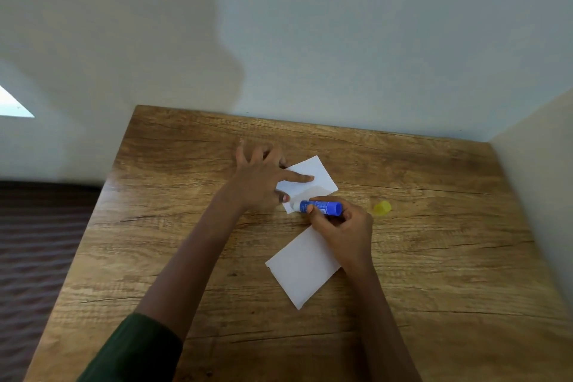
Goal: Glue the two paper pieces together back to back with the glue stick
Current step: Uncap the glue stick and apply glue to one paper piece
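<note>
The right hand [344, 226] is gripping the glue stick [321, 207], gluing the upper paper [319, 172] pinned by straight fingers [300, 178] of the left hand [260, 183]. The lower paper [305, 270] is waiting, unjoined.

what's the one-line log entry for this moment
step: gluing | left hand: presses far paper | right hand: grips glue stick, tip on far paper | near paper: flat on table | yellow cap: off

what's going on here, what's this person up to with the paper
A person is gluing paper at a wooden table. The left hand presses flat on the far paper, while the right hand grips the glue stick with its tip on that paper's near corner. The second paper lies nearer, partly under the right wrist, not yet joined. The yellow cap lies off to the right.
</note>
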